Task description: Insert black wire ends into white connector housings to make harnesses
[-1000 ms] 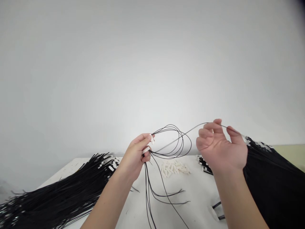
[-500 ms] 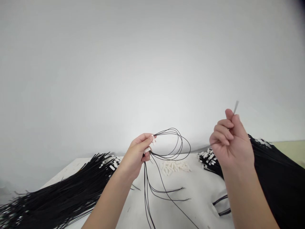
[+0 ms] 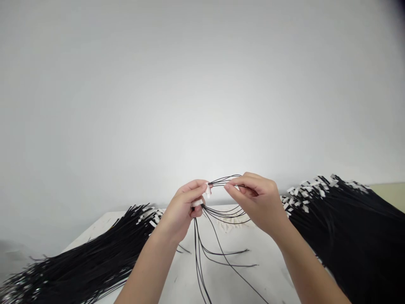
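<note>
My left hand [image 3: 185, 207] is closed on two white plastic connectors. The upper connector [image 3: 208, 192] stands out past the thumb and fingertips, and the lower connector [image 3: 196, 203] is tucked among the lower fingers. Thin black wires [image 3: 221, 215] run between them in a loop to the right, while loose ends hang below the hand. My right hand [image 3: 257, 196] pinches thumb and forefinger together on a black wire just right of the upper connector. A small white bit shows under its fingers, too hidden to name.
Small white connector pieces [image 3: 229, 224] lie on the white table [image 3: 236, 278] behind the hanging wires. A thick pile of black wires [image 3: 91, 253] with white ends spreads at left; another such pile [image 3: 351, 228] is at right. The pale wall [image 3: 196, 84] rises behind.
My right hand has come down and left from its raised place, where it pinched a thin, blurred pale strip. It is now at the wire loop, close to my left hand, which has hardly moved.
</note>
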`<state>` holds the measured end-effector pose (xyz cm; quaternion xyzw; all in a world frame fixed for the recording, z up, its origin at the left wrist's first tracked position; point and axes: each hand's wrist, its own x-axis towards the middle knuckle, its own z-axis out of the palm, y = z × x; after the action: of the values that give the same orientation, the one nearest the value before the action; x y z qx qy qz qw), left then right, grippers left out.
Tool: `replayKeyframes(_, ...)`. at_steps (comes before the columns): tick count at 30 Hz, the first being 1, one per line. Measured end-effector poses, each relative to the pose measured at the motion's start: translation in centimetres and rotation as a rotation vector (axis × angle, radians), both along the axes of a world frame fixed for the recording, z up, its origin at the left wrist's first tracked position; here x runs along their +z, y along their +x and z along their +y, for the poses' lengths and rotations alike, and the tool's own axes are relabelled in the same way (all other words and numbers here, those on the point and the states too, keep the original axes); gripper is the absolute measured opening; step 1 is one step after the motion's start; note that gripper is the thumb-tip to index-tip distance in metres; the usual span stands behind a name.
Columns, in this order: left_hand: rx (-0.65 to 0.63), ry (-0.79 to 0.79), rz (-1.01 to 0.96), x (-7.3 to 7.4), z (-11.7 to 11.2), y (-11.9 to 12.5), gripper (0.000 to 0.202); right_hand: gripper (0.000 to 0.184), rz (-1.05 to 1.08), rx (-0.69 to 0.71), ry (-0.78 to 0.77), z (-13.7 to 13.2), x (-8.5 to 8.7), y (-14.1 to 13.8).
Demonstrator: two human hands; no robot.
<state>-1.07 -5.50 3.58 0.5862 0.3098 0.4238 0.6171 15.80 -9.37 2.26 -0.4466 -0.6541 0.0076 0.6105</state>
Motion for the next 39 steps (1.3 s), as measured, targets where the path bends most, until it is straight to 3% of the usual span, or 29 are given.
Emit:
replayKeyframes(16,-0.014,0.036,0.028,0.0,-0.1,-0.1,0.024,0.006,-0.07,-0.027,0.086,-0.2,-0.1,0.1)
replayKeyframes(39,-0.031,0.013,0.016,0.2,-0.3,0.0,0.022,0.009,-0.121,-0.038,0.066,-1.1,0.6,-0.2)
